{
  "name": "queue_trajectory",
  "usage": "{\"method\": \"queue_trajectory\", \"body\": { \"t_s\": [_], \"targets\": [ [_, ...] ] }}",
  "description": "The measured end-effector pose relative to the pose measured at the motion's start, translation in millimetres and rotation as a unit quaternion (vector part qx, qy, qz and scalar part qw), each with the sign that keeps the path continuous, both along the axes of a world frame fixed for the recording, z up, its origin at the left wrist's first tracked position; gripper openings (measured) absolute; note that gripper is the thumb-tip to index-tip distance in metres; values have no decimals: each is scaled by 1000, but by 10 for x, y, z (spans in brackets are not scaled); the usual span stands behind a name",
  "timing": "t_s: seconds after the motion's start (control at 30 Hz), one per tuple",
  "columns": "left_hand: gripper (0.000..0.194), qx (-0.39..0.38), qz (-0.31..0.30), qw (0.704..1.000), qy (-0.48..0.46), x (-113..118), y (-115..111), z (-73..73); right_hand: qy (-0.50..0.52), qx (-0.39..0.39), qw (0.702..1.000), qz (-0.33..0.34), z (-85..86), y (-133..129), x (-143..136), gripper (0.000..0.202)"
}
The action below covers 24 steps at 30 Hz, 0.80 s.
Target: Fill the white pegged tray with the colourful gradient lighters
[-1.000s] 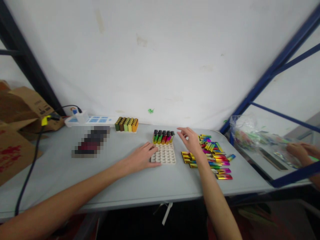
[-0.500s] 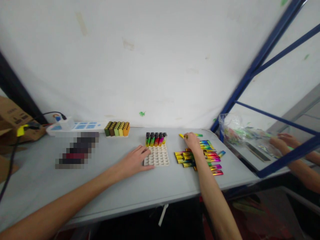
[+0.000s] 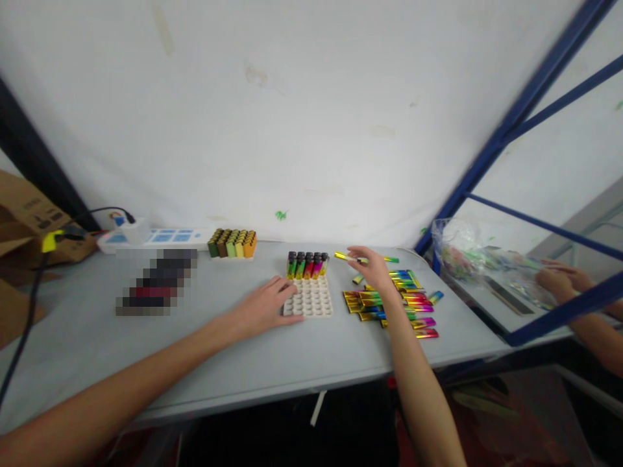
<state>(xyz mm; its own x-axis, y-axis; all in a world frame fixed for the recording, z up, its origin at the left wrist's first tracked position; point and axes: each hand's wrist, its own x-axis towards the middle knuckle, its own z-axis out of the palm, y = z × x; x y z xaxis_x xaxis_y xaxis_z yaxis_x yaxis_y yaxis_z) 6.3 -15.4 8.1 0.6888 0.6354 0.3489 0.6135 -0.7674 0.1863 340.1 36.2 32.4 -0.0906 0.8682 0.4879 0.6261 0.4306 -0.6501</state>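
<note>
My left hand (image 3: pixel 265 305) rests at the left side of a white tray (image 3: pixel 311 303) with rows of holes. Its fingers and thumb hold the tray's near left corner. Several colourful lighters (image 3: pixel 305 267) with black tops stand upright in the tray's back rows, while its front holes show bare. To the right, my right hand (image 3: pixel 370 267) pinches a shiny gold lighter (image 3: pixel 342 256) lying crosswise above the table; the fingers partly hide it. Below and right of that hand lies a pile of shiny metallic-coloured lighters (image 3: pixel 357 301), partly covered by my forearm.
A second block of lighters (image 3: pixel 232 244) in green, brown and orange stands near the wall. Left of it are a white power strip (image 3: pixel 175 236) and a blurred-out item (image 3: pixel 158 282). A blue metal frame (image 3: pixel 479 155) and a plastic bag (image 3: pixel 455 243) border the right side.
My right hand has lifted slightly and the gold lighter in its fingers now points further left, toward the tray. My left hand stays on the tray. The view has shifted a little.
</note>
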Motion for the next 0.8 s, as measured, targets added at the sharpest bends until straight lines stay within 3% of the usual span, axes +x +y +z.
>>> {"method": "queue_trajectory", "body": {
  "t_s": [0.2, 0.33, 0.47, 0.63, 0.8],
  "targets": [
    [46, -4, -3, 1000, -11, 9, -7, 19, 152, -27, 984, 88, 137, -127, -165, 41],
    [46, -5, -6, 1000, -11, 9, -5, 19, 192, -50, 972, 124, 193, -184, -235, 44],
    [46, -6, -1, 1000, -6, 13, -11, 25, 213, -68, 964, 146, 140, -170, -323, 45],
    [47, -13, 5, 1000, 6, 20, -25, 43, 202, -54, 965, 162, 16, -112, -416, 36],
    [47, -13, 8, 1000, 14, 22, -20, 46, 76, -10, 990, 121, 0, -102, -437, 35]
  ]
}}
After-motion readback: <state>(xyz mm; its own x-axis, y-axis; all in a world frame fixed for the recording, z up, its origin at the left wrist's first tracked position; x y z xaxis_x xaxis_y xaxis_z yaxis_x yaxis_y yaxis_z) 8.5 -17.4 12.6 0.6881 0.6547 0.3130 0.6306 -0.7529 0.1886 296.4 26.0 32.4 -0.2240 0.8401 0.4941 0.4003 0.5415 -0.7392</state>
